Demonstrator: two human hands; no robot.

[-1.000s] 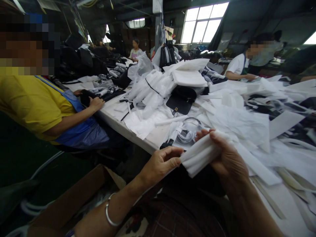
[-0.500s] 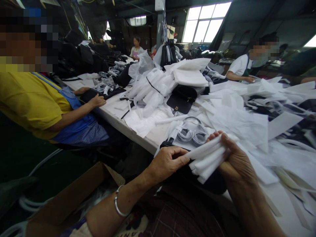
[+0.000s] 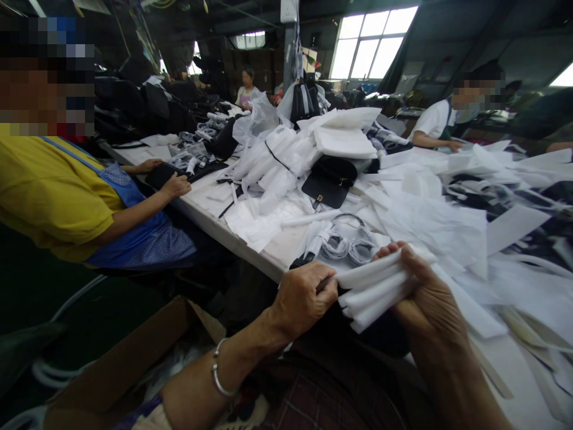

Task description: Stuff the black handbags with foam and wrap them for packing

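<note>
My right hand [image 3: 432, 298] is wrapped round a bundle of white foam strips [image 3: 376, 289], rolled or folded lengthwise, their loose ends fanned toward the left. Close to those ends, my left hand [image 3: 304, 298] is closed with the thumb pressed to the fingers. A bit of something dark shows in its grip, too hidden to name. Just beyond the hands, wrapped coiled straps [image 3: 335, 245] lie on the table beside a black piece [image 3: 302, 260]. Dark material under the bundle is mostly hidden.
A black flap bag [image 3: 329, 182] lies among heaped white foam sheets [image 3: 344, 134] on the worktable [image 3: 215, 224]. An open cardboard box [image 3: 120, 358] stands low at left. A co-worker in a yellow shirt [image 3: 49, 191] handles black pieces at the left edge; others sit farther back.
My left hand has drawn slightly left, off the strips' ends, and its fingers have curled tighter. The bundle in my right hand has shifted a little left.
</note>
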